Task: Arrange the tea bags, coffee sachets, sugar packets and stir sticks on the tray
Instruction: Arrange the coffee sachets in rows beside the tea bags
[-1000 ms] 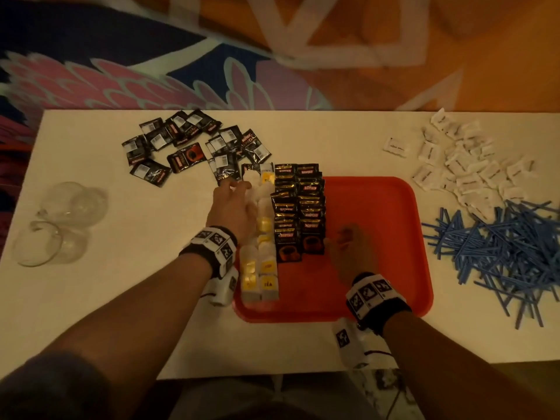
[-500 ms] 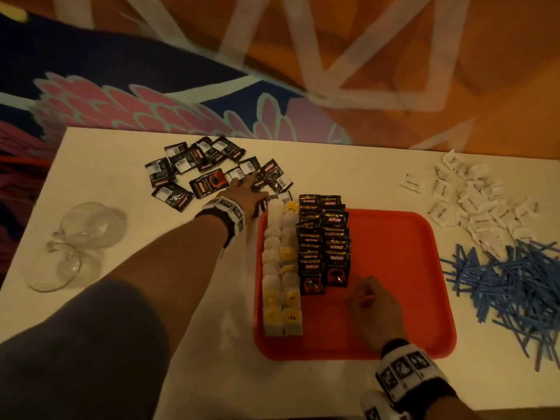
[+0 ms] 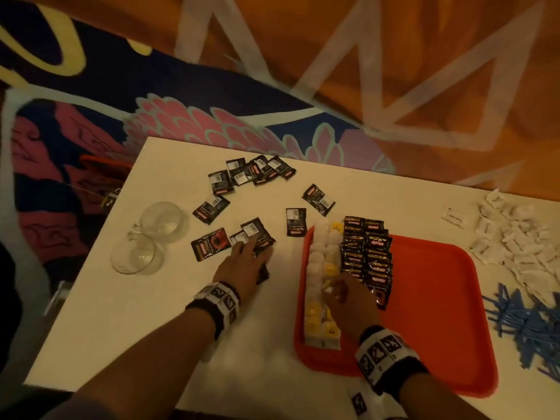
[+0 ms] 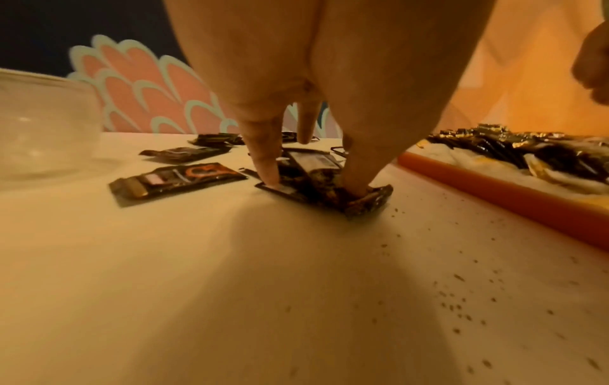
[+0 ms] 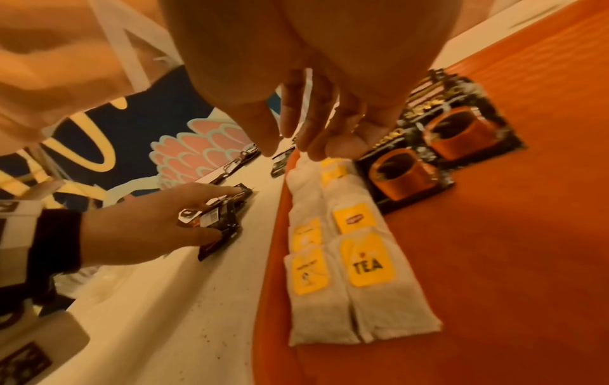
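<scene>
My right hand (image 3: 348, 301) hangs low over the red plastic tray (image 3: 439, 298), its fingers (image 5: 316, 135) loosely bent and bunched, tips down on the double column of white tea bags with yellow labels (image 5: 359, 260) along the tray's left edge; I cannot tell whether they pinch a bag or only press it. Just right of the tea bags, two overlapping rows of black coffee sachets with an orange cup printed on them (image 3: 368, 259) fill the next strip of the tray.

My left hand (image 3: 245, 268) is off the tray on the white tabletop (image 3: 136, 313), fingers (image 4: 267, 166) spread and pressed down on a small heap of loose black coffee sachets (image 4: 323, 182), thumb against the heap's near edge. Dark specks lie on the tabletop beside the tray. Farther left stand two clear glass cups (image 3: 151, 237). More loose black sachets (image 3: 251, 174) lie scattered towards the far edge. Right of the tray are a pile of blue stir sticks (image 3: 524, 319) and, beyond it, a pile of white sugar packets (image 3: 515, 237).
</scene>
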The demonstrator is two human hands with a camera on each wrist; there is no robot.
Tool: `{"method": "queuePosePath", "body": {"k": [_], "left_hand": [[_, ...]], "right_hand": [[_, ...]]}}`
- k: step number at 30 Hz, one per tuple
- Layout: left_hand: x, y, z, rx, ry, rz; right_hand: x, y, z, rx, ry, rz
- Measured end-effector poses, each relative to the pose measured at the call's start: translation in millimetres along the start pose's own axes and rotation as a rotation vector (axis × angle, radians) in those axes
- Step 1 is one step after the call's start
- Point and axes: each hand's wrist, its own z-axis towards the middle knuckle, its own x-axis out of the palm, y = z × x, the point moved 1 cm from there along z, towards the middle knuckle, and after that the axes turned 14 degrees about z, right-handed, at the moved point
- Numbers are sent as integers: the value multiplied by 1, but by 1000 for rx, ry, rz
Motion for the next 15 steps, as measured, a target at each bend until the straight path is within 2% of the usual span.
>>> {"method": "queuePosePath", "body": {"k": [3,6,9,12,15], "left_hand": [[-1,18,-11,-96,-145,-81],[-9,48,-2,-211,-168,-153],[-18,79,29,-254,-110,-142],[-12,103,55,-249,22,-76],[2,105,46,-255,89,-146]], "right_hand": [[14,13,7,-16,75,-54],[29,28,16,-21,171,-163],[45,47,34,-29,244,-307],[62,65,62,-81,270,-376],[75,77,94,-186,288,-458]]}}
